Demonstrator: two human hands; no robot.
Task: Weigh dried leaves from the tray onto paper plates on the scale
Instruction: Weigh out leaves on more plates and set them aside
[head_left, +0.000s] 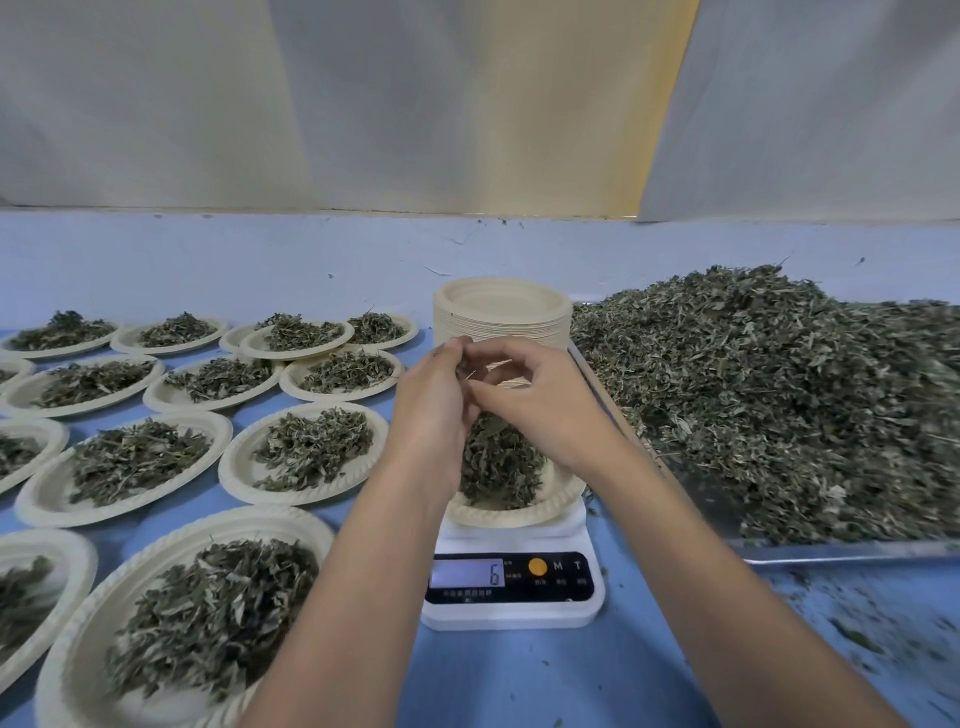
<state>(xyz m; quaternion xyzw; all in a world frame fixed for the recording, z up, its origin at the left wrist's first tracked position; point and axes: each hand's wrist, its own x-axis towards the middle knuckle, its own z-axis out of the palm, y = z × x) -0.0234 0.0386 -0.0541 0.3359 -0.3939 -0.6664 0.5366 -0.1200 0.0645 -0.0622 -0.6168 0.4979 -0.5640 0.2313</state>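
- Step in hand: topping up or trimming one portion. The paper plate (519, 515) sits on the digital scale (511, 613), whose display shows a 6, and already carries a mound of dried leaves (498, 467).
- Left hand (431, 402) and right hand (543, 400) meet just above that mound. Their fingertips are curled in together and pinch a small tuft of leaf and stem (467, 373). Which hand bears most of it I cannot tell.
- Taking the scale as the dial's centre, the stack of empty plates (501, 317) stands at 12 o'clock and the metal tray (831, 552) lies at 3 o'clock, holding the big heap of leaves (779, 395).
- Filled plates (130, 460) spread from 8 to 10 o'clock over the blue table (519, 686).
- Next, I judge, the tuft must be crumbled or dropped onto the mound in tiny amounts, with the hands kept off the plate so the reading settles.
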